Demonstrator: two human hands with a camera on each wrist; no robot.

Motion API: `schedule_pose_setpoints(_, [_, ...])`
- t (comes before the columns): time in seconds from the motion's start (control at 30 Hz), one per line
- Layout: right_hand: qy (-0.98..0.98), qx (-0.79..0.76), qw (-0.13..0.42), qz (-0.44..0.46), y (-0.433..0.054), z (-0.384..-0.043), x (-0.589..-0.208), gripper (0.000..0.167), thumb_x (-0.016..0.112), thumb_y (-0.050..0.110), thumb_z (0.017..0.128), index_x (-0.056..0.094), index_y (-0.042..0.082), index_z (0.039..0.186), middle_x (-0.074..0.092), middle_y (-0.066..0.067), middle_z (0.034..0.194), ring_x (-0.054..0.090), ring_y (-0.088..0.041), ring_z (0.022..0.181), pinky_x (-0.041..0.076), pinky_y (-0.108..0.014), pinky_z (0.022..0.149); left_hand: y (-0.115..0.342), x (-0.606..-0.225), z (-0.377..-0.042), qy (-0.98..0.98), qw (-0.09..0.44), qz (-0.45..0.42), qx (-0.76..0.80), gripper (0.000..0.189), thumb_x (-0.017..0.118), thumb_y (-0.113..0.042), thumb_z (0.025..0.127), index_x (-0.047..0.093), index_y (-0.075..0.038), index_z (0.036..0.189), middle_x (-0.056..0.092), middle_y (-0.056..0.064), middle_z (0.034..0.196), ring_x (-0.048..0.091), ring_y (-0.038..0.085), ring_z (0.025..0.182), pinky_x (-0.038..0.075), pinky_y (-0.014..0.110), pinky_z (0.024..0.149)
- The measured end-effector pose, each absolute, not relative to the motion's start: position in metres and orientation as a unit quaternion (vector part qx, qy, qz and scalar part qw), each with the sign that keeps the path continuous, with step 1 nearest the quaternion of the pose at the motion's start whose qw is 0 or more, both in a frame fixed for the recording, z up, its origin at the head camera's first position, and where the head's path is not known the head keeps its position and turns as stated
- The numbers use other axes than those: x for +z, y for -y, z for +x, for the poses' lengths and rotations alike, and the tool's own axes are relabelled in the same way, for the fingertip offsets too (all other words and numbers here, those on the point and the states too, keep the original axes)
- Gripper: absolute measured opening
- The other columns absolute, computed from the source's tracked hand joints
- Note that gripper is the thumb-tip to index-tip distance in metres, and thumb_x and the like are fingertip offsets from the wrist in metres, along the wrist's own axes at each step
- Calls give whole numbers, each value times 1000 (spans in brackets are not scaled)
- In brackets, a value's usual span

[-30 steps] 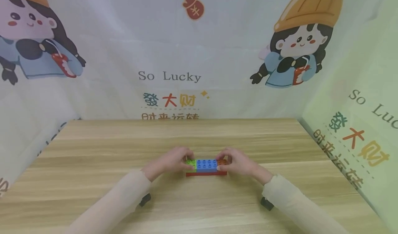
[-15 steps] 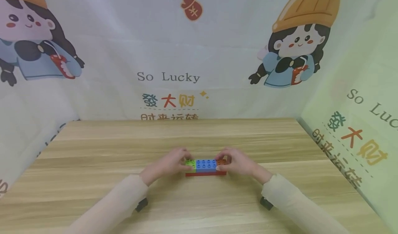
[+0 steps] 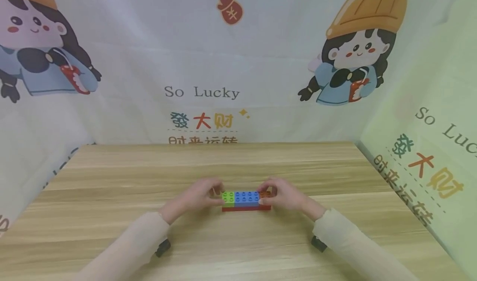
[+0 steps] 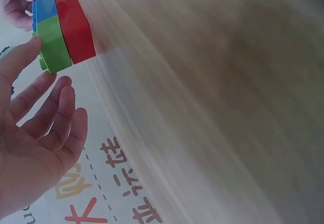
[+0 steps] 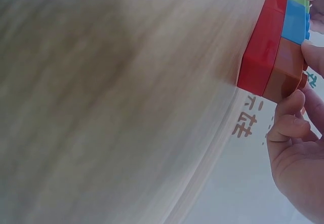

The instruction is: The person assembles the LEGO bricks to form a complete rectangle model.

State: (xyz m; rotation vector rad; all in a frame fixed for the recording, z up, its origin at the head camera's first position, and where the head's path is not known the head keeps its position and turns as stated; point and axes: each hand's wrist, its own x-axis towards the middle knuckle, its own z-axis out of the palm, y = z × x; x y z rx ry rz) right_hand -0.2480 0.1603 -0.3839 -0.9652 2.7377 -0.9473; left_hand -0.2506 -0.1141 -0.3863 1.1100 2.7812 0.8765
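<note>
A row of toy building bricks stands in the middle of the table: a red layer (image 3: 246, 209) below, with a lime green brick (image 3: 228, 199), a blue brick (image 3: 246, 197) and a brown brick (image 5: 284, 71) on top from left to right. Beside the green end is my left hand (image 3: 200, 195), its fingers loosely bent and holding nothing; in the left wrist view the thumb tip is right by the green brick. At the other end my right hand (image 3: 286, 195) pinches the brown brick between thumb and fingers, partly covering it. Two red bricks show in the left wrist view.
The wood-grain table (image 3: 238, 248) reaches back to a pale printed cloth (image 3: 141, 73) with cartoon figures and lettering. More of this cloth hangs along the left and right sides. Dark devices (image 3: 319, 244) sit under both wrists.
My left hand has let go of the green brick and drawn slightly left, uncovering its studs. The right hand stays on the brown brick, and the bricks have kept their place.
</note>
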Motion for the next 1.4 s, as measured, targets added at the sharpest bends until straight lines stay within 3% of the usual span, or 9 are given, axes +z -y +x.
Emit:
schedule_pose_setpoints(0.6, [-896, -309, 44, -316, -160, -249, -386, 29, 68, 26, 78, 62, 12, 102, 53, 7, 89, 45, -11, 66, 41, -26, 58, 113, -385, -248, -896, 17, 348, 274, 26, 69, -19, 74, 58, -6, 93, 57, -1, 83, 54, 15, 77, 45, 27, 69])
schedule_pose_setpoints(0.83, [-897, -310, 46, -313, -160, -250, -385, 29, 68, 26, 78, 61, 12, 102, 52, 7, 88, 45, -10, 67, 41, -26, 58, 103, -386, -250, -903, 18, 347, 254, 36, 68, -27, 76, 57, -5, 103, 58, 0, 93, 54, 13, 83, 45, 27, 73])
schedule_pose_setpoints(1.13, [-894, -313, 47, -318, -160, -249, -386, 28, 68, 25, 78, 62, 11, 102, 53, 6, 89, 45, -10, 66, 41, -25, 57, 92, -386, -247, -905, 9, 344, 250, 30, 70, -22, 73, 60, -5, 96, 56, -1, 84, 51, 12, 77, 44, 27, 69])
schedule_pose_setpoints(1.4, [-896, -310, 48, -314, -160, -249, -384, 28, 68, 24, 78, 62, 12, 102, 52, 7, 90, 46, -10, 66, 41, -25, 57, 89, -382, -250, -911, 15, 344, 227, 30, 71, -22, 73, 60, -7, 96, 56, 0, 86, 52, 13, 79, 43, 28, 70])
